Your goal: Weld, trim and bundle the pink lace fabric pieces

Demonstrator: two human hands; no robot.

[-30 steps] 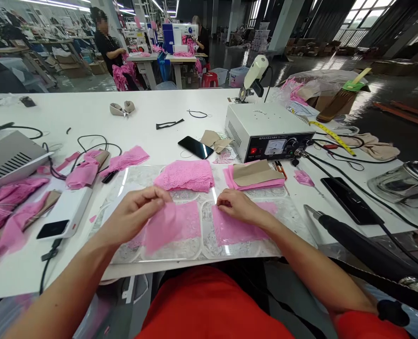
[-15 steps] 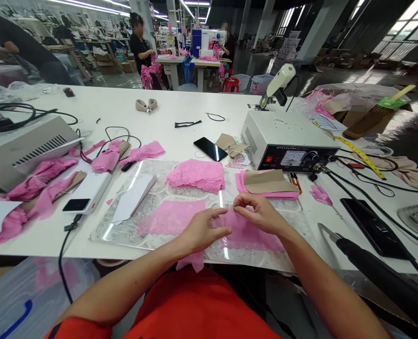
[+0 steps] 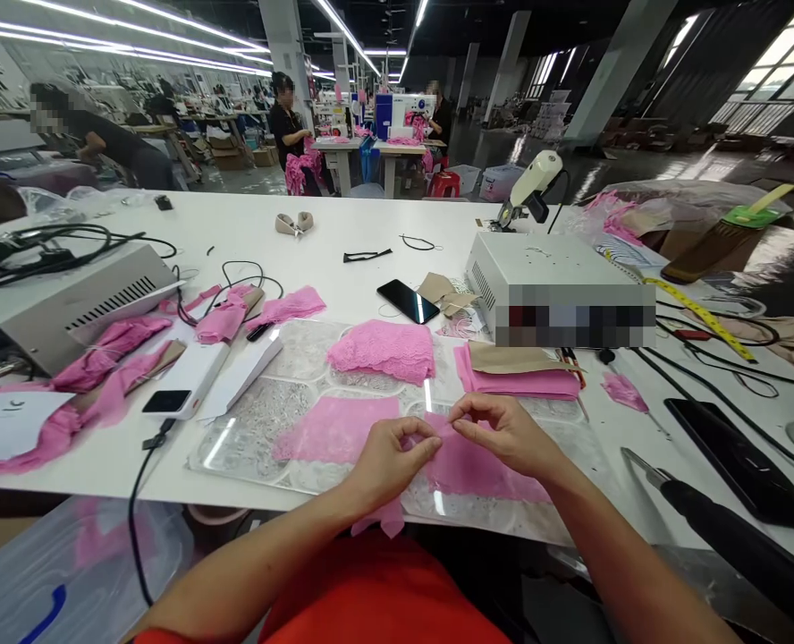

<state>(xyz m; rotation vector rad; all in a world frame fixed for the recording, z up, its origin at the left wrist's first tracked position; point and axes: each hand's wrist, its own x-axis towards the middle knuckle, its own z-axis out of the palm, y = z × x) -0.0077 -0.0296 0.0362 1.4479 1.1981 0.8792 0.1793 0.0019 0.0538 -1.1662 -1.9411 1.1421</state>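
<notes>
My left hand [image 3: 397, 456] has its thumb and fingers pinched together; what lies between the tips is too small to tell. Close beside it, my right hand [image 3: 501, 434] pinches at the upper edge of a sheer pink fabric piece [image 3: 484, 470]. Another sheer pink piece [image 3: 343, 427] lies left of my left hand. Both pieces rest on a clear patterned mat [image 3: 242, 429]. Behind the hands sits a folded pink lace stack [image 3: 384, 351]. To its right is a pink stack [image 3: 531, 383] with brown paper on top.
A metal box [image 3: 551, 259] stands back right, a phone [image 3: 409, 300] beside it. At right lie a black-handled tool [image 3: 725, 528], cables and a dark phone [image 3: 739, 461]. At left are a white power bank [image 3: 186, 380], white paper [image 3: 242, 371], pink strips and another box [image 3: 81, 295].
My left hand's thumb and fingers have closed from a spread pose. My right hand stays pinched by the fabric. The camera view has tilted up and shifted left a little.
</notes>
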